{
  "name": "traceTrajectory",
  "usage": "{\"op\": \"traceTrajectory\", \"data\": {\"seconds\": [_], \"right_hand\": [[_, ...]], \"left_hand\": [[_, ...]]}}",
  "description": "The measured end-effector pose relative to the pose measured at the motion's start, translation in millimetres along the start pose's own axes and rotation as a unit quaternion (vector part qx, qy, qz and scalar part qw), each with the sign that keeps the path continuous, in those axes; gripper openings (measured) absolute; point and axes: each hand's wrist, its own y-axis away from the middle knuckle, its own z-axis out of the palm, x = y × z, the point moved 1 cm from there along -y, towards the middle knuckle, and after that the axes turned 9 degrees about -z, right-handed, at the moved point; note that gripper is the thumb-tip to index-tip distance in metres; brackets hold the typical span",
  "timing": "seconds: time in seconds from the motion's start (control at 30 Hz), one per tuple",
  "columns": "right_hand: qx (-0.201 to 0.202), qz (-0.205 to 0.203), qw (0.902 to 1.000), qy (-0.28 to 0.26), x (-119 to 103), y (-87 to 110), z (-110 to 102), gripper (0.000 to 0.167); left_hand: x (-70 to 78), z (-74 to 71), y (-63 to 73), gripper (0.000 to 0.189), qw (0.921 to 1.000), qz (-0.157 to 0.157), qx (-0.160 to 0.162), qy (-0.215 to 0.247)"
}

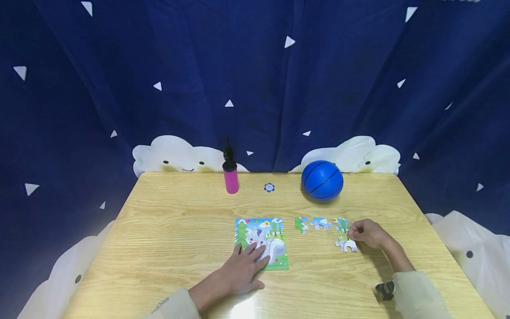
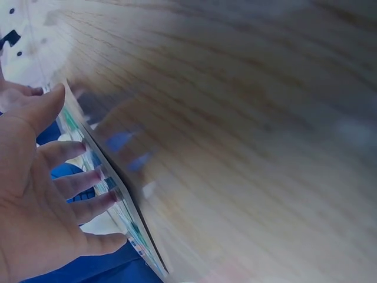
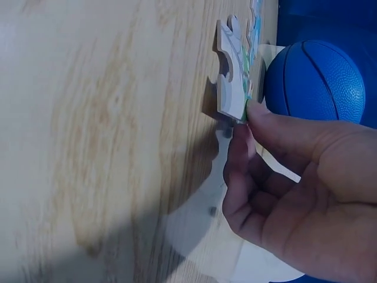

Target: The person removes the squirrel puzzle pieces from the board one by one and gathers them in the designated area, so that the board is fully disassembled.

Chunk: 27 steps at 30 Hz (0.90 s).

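Partly, the spread left hand (image 1: 243,269) hides the picture (image 1: 264,235) on the table (image 1: 179,221); to its right, the right hand (image 1: 368,233) pinches a piece (image 3: 234,71), covering its corner; contact with the other pieces (image 1: 321,223) is unclear.

The pale wood-grain worktop (image 1: 179,230) looks smooth, glossy; the round blue rubber-like ball (image 3: 321,79), pebbled; the navy cloth curtain (image 1: 247,57), matt; the grey-white card-like jigsaw piece (image 3: 235,94), smooth.
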Motion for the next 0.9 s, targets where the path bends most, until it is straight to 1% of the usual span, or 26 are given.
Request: {"op": "traceTrajectory", "data": {"seconds": [0.17,0.3,0.37,0.57,0.77,0.9], "right_hand": [[0.001,0.009,0.9999,0.012,1.8,-0.7,-1.6,0.01],[0.01,0.003,0.9998,0.016,-0.3,-1.5,-3.1,0.011],[0.015,-0.008,0.9998,0.015,-4.1,-3.2,-2.8,0.011],[0.013,-0.054,0.9985,0.001,-26.0,-14.0,5.5,0.012],[0.014,-0.067,0.9974,-0.02,-53.3,-29.7,21.8,0.013],[0.011,-0.086,0.9957,-0.034,-75.5,-41.5,34.0,0.012]], "left_hand": [[-0.7,0.3,0.5,0.068,0.9999,0.002,0.004,0.01],[-1.7,0.9,1.1,0.068,0.9998,0.002,0.004,0.02],[-2.1,1.0,1.4,0.068,0.9997,0.002,0.003,0.024],[-2.4,1.6,2.7,0.068,0.9996,0.001,0.003,0.027],[-2.4,5.7,4.1,0.067,0.9996,0.008,0.019,0.017],[-4.0,7.6,4.8,0.068,0.9997,0.004,0.021,0.014]]}}
